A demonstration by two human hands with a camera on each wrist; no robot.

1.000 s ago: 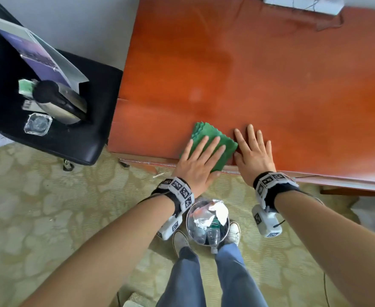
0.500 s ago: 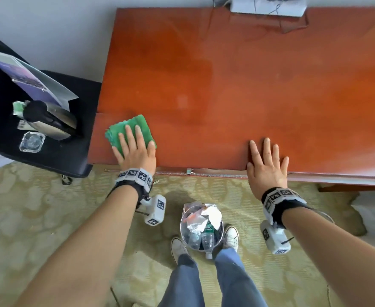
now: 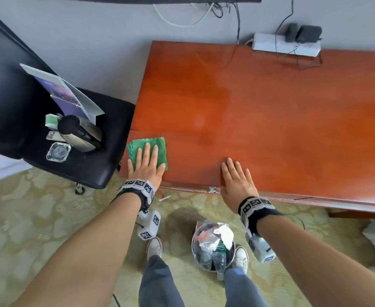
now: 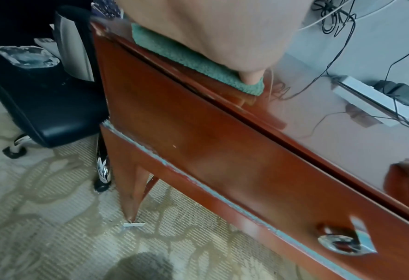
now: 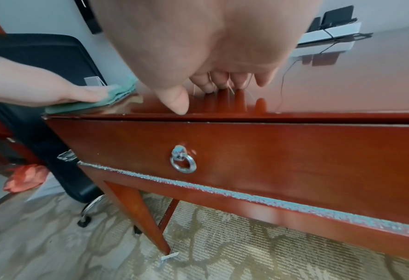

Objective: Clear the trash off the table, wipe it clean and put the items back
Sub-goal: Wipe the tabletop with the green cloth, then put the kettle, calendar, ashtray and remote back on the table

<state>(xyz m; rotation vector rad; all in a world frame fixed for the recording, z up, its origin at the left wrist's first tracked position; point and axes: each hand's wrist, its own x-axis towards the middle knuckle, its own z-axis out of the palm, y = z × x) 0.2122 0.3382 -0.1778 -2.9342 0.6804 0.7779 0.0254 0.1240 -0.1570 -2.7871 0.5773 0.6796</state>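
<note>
A folded green cloth [image 3: 154, 145] [image 4: 198, 62] [image 5: 117, 92] lies at the near left corner of the red-brown wooden table [image 3: 259, 111]. My left hand [image 3: 145, 166] presses flat on the cloth with straight fingers. My right hand [image 3: 237, 178] [image 5: 198, 56] rests flat on the bare tabletop near the front edge, fingers straight, holding nothing. On the black chair [image 3: 106, 165] left of the table sit a steel kettle [image 3: 80, 134], a glass ashtray [image 3: 58, 151], a brochure stand [image 3: 64, 94] and small packets [image 3: 51, 120].
A small bin [image 3: 213, 244] full of crumpled paper and a plastic bottle stands on the carpet between my feet. A white power strip [image 3: 284, 46] with black plugs and cables lies at the table's back edge. A drawer with a ring handle [image 5: 183, 161] faces me.
My left hand slid the cloth leftward from the middle of the front edge to the table's near left corner. My right hand stayed flat on the table.
</note>
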